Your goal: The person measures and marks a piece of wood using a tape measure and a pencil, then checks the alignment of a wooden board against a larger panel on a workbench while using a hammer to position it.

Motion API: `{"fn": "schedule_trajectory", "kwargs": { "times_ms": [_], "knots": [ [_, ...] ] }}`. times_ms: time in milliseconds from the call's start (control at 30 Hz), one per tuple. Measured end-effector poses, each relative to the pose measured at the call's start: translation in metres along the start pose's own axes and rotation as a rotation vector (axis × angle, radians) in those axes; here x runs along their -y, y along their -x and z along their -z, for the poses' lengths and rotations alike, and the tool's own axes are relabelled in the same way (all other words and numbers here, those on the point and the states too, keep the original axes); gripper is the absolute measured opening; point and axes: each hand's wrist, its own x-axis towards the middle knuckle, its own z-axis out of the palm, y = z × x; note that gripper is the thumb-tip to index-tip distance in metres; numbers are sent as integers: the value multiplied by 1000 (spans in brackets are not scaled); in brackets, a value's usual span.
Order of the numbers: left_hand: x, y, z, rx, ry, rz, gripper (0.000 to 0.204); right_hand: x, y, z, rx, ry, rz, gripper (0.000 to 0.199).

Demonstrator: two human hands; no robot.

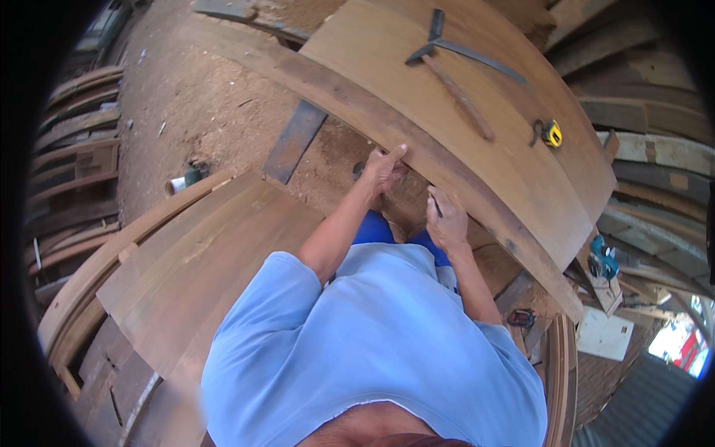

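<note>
A wide brown wooden board (417, 67) lies in front of me on a long dark plank (417, 149). My left hand (384, 168) grips the near edge of that plank, thumb on top. Just to its right, my right hand (445, 220) is closed around a thin dark pencil-like tool, its tip against the plank's underside edge. On the board rest a metal carpenter's square (462, 51), a hammer-like wooden handle (460, 97) and a yellow tape measure (551, 133).
A stack of wooden boards (201, 261) lies at my left. A dark plank (294, 140) and a small can (186, 179) sit on the sawdust floor. More planks (78, 141) are piled far left; curved timbers and a teal power tool (602, 262) are at the right.
</note>
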Motion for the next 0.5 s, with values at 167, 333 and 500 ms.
{"fn": "schedule_trajectory", "kwargs": {
  "times_ms": [167,333,500],
  "knots": [
    [32,-6,2,24,63,-1,40,-9,15,3,-76,-37,-62,23],
    [26,-11,13,35,-36,45,38,-28,47,21,-157,-70,-161,22],
    [25,0,-4,-27,-17,-16,36,-56,83,40,-235,-57,-218,22]
  ]
}}
